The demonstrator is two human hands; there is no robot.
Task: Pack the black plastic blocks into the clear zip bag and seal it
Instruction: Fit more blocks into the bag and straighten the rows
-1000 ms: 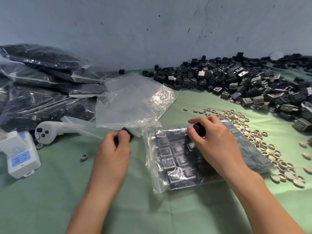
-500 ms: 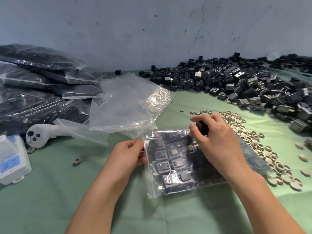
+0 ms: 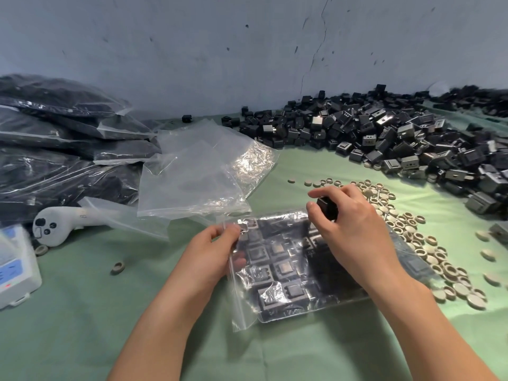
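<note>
A clear zip bag (image 3: pixel 277 306) lies flat on the green cloth in front of me, with rows of black plastic blocks inside. My left hand (image 3: pixel 211 251) pinches the bag's left open edge, its fingertips reaching inside. My right hand (image 3: pixel 354 232) hovers over the bag's upper part and grips one black block (image 3: pixel 327 208) between thumb and fingers. A large heap of loose black blocks (image 3: pixel 384 141) spreads along the back right by the wall.
Empty clear bags (image 3: pixel 198 174) lie behind the bag. Filled sealed bags (image 3: pixel 55 138) pile up at left. A white controller (image 3: pixel 57 224) and a white device (image 3: pixel 13 268) sit at far left. Several beige round caps (image 3: pixel 412 232) are scattered right of my right hand.
My left hand carried its black block to the bag's left edge and now holds the opening. The right hand stayed over the bag with its block.
</note>
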